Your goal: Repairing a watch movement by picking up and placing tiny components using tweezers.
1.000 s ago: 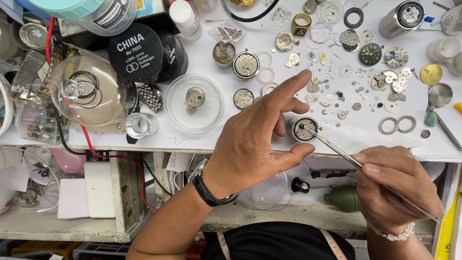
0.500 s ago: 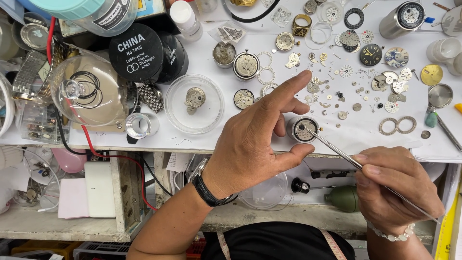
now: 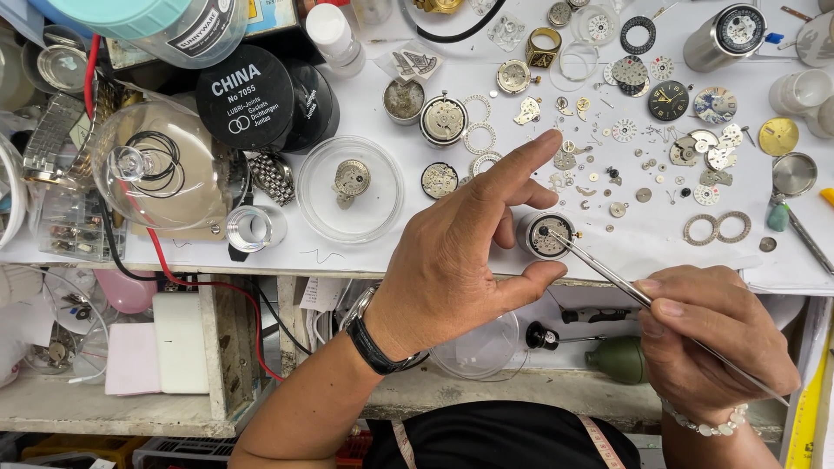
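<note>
Here the left hand [image 3: 460, 252] pinches a round watch movement [image 3: 547, 234] between thumb and middle finger at the table [image 3: 660, 243] edge, while the right hand [image 3: 708, 334] grips tweezers [image 3: 608, 278], tips on its face. Best keep the pinch firm and the tips light. Left of the grip, a clear round dish [image 3: 350, 189] holds another movement, probably with a loose part beside it.

Loose watch parts [image 3: 643, 165] crowd bench right; clear dish [image 3: 350, 188] left; bare strip [image 3: 347, 259] along front edge.
</note>
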